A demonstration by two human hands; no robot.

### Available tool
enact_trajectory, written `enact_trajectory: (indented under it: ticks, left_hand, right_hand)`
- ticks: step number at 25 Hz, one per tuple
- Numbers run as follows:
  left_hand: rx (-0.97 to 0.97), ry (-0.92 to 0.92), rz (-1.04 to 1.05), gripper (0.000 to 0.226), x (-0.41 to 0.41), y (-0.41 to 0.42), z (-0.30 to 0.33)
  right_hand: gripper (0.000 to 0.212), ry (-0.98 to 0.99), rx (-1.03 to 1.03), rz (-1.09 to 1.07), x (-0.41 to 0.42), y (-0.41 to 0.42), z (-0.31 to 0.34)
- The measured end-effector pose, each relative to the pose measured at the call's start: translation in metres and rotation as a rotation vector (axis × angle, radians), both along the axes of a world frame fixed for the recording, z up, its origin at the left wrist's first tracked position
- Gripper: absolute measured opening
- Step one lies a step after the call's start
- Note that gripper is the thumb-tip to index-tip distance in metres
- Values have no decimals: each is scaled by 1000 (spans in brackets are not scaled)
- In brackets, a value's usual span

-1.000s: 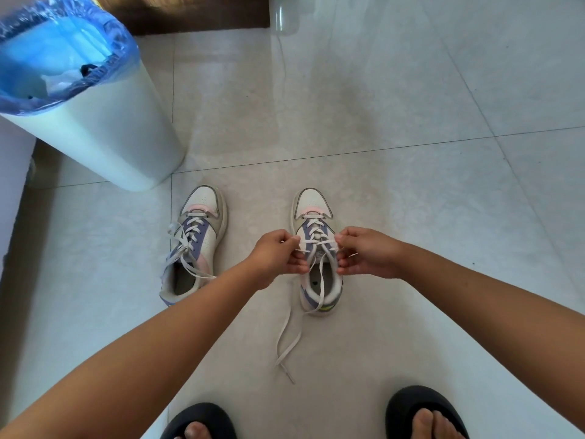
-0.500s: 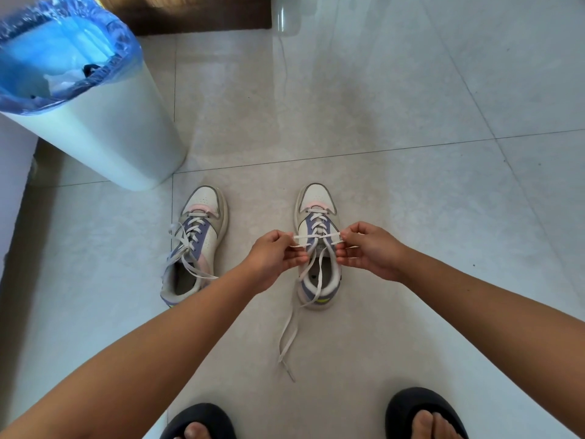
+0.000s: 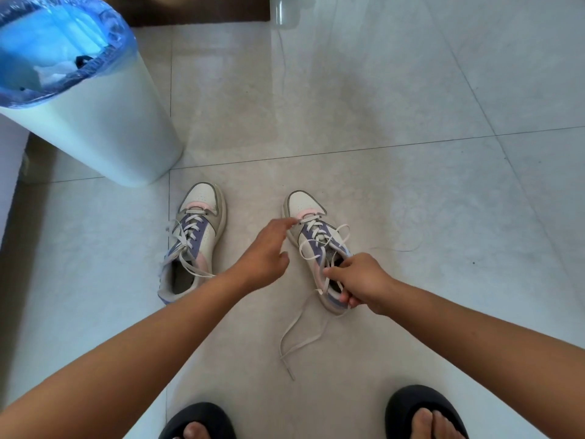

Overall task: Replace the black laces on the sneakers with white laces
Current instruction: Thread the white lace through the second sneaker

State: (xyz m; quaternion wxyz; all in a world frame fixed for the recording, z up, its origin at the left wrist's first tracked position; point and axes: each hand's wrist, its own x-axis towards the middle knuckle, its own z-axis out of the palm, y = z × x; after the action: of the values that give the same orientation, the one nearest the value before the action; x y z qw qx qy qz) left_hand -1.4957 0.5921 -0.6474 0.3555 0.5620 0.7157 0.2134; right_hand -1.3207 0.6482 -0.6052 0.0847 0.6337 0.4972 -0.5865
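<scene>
Two white, purple and pink sneakers stand on the tiled floor, both threaded with white laces. The left sneaker has loose lace ends draped over its side. My right hand grips the heel collar of the right sneaker, which is turned with its toe to the left. My left hand reaches with an extended finger to the lowest lace row near the toe. The loose end of the white lace trails on the floor in front of the shoe.
A white bin with a blue liner stands at the back left. My two feet in black slippers are at the bottom edge. A thin dark thread lies on the tile right of the shoe.
Both hands let go of the lace they pinched across the tongue. My right hand dropped to the heel and turned the shoe; my left hand moved toward the toe.
</scene>
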Motion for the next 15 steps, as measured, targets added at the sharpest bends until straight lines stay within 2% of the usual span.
enact_trajectory:
  ticks: [2, 3, 5, 8, 12, 15]
  left_hand:
    - [42, 235, -317, 86, -4, 20, -1]
    - [5, 267, -421, 98, -2, 30, -2]
    - [-94, 196, -511, 110, 3, 44, -5]
    - [-122, 29, -428, 104, 9, 51, -14]
    - [-126, -44, -359, 95, 10, 54, -21]
    - [-127, -30, -359, 91, 9, 58, -21]
  right_hand:
    - [15, 12, 10, -102, -5, 2, -1]
    - [14, 3, 35, -98, -6, 2, -2]
    - [17, -26, 128, -19, -7, 1, -5]
    - [21, 30, 164, -19, -1, 0, -1]
    - [16, 302, -233, -273, 16, 1, 24]
    - [16, 356, -325, -173, 33, -8, 46]
